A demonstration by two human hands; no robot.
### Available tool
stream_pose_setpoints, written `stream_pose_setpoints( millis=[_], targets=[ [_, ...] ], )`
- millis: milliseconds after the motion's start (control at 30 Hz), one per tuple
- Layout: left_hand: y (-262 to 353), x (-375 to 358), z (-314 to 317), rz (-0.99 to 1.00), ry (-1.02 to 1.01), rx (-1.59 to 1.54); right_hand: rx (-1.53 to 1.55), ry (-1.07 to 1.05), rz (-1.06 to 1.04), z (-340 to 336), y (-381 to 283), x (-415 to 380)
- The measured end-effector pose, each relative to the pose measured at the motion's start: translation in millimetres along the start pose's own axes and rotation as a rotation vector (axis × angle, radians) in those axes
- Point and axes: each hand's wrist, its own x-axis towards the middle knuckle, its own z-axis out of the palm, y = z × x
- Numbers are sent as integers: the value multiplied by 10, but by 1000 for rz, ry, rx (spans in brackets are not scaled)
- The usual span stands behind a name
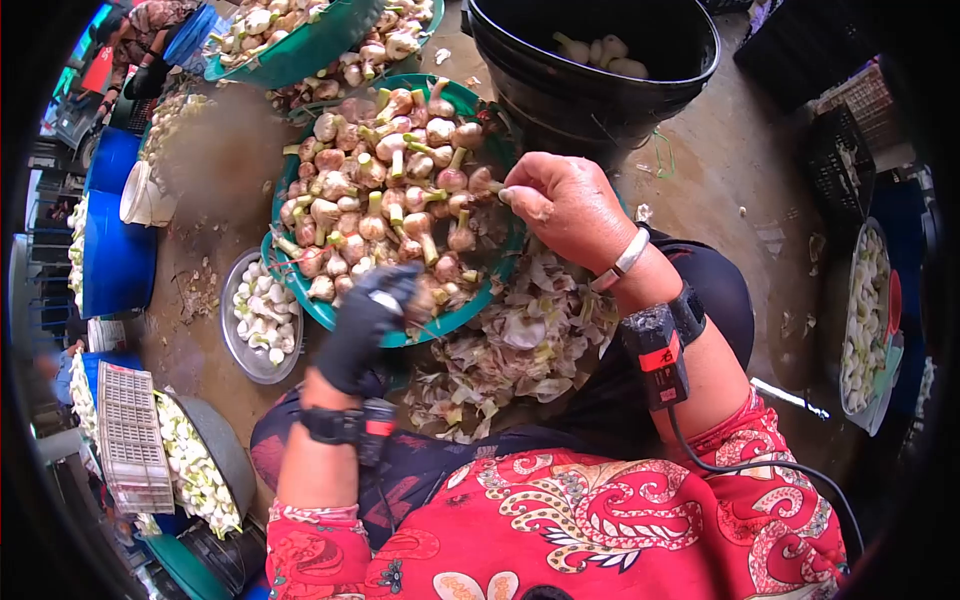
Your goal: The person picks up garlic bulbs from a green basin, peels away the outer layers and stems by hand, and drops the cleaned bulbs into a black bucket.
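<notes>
A green basin [388, 339] full of garlic bulbs [375, 170] with trimmed stems stands in front of me. My left hand [372, 315], in a black glove, is blurred over the basin's near rim. Its fingers are curled round a garlic bulb [425, 299]. Over the basin's right side is my bare right hand [570, 208], thumb and fingers pinched together beside another bulb [484, 184]. What sits in that pinch I cannot tell. Peeled papery skins [525, 335] are heaped between the basin and my legs.
Left of the basin, a metal bowl [232, 345] holds peeled white garlic. A black bucket [540, 100] with a few pale bulbs stands behind, next to another green basin [290, 62]. Blue tubs [118, 255] line the left; black crates [835, 165] stand right. A person [140, 45] works at upper left.
</notes>
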Motion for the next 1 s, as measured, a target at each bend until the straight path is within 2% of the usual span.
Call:
stream_pose_setpoints(
  millis=[33, 67, 100, 133, 200, 233, 267, 333, 367, 467, 567, 600, 667, 700, 733, 767, 800, 833, 867, 933, 1000],
  targets=[
    [-127, -11, 520, -636, -179, -556, 30, 49, -5, -6, -4, 2],
    [74, 26, 685, -323, -335, 187, 60, 97, -12, -17, 1, 9],
    [-105, 44, 864, -209, -345, 334, 19, 97, -53, -32, 7, -3],
    [-314, 95, 965, -204, -355, 330, -23, 48, -33, -70, -12, -28],
    [-453, 327, 994, -173, -251, 424, -74, 33, -23, -103, -31, -61],
    [-477, 454, 994, -155, -214, 416, 4, 1, 39, -95, -15, -64],
    [-525, 604, 1020, -171, -235, 512, 126, 24, 28, -71, 5, -71],
    [-585, 833, 1095, -173, -349, 718, 28, 24, 21, -104, -6, -45],
    [-711, 882, 1170, -163, -352, 717, -53, 102, -31, -71, 31, -44],
    [-1065, 907, 1215, -267, -331, 740, -129, 118, -35, -106, 46, -51],
    [-1177, 798, 868, -326, -64, 169, -30, 21, 16, -94, 64, -56],
    [-1069, 790, 714, -515, 49, -326, 18, -45, 48, -53, 61, -54],
    [-744, 679, 399, -205, 172, -448, 85, -95, 74, 121, 53, -63],
    [-575, 652, 274, -158, 167, -458, 121, -146, 70, 203, 70, -65],
    [-317, 638, 137, -482, 169, -661, 153, -197, 70, 274, 83, -71],
    [-336, 616, 80, -476, 155, -561, 215, -200, 165, 335, 87, -54],
    [-401, 578, 33, -473, 137, -461, 200, -106, 171, 349, 65, -42],
    [-508, 536, 30, -336, 4, 460, 183, -54, 171, 318, 49, -14],
    [-685, 420, 156, -357, -48, 582, 165, -4, 174, 263, 18, 13],
    [-552, 305, 293, -338, -44, 528, 27, 11, 211, 132, -62, 37],
    [-614, 343, 407, -316, -56, 515, -119, -60, 176, 58, -73, 23]
  ],
)
